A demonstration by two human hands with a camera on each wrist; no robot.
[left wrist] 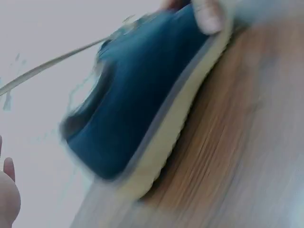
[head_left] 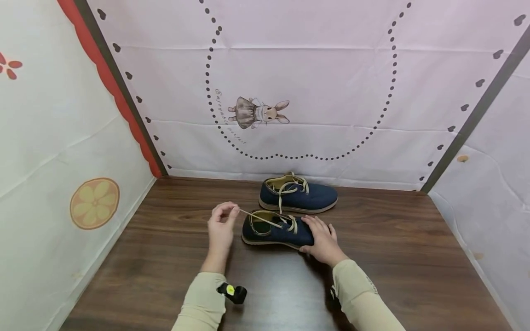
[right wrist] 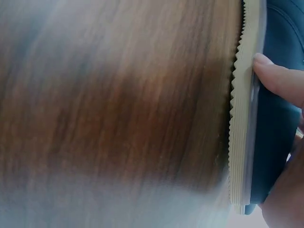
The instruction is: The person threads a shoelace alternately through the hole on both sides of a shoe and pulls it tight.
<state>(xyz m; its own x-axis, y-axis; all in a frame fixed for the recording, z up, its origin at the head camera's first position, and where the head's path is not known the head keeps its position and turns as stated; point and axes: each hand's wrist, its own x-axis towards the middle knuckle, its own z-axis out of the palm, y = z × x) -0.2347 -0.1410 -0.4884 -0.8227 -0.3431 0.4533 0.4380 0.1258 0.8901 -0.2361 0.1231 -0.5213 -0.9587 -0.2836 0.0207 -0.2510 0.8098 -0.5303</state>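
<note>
Nearer to me on the brown tabletop lies a navy blue shoe (head_left: 269, 237) with a cream sole, its toe pointing right. My left hand (head_left: 222, 225), just left of the heel, pinches the end of a beige shoelace (head_left: 260, 217) and holds it taut from the eyelets. Over the toe, my right hand (head_left: 325, 241) grips the shoe; its thumb (right wrist: 273, 76) presses on the side just above the sole in the right wrist view. The left wrist view is blurred, with the shoe's heel and side (left wrist: 142, 99) large in it.
Right behind stands the matching navy shoe (head_left: 319, 197), its beige lace hanging loose down the near side. White printed cloth (head_left: 306, 92) walls the table (head_left: 186, 197) at the back and both sides. A black wrist camera (head_left: 233, 293) sits on the left sleeve.
</note>
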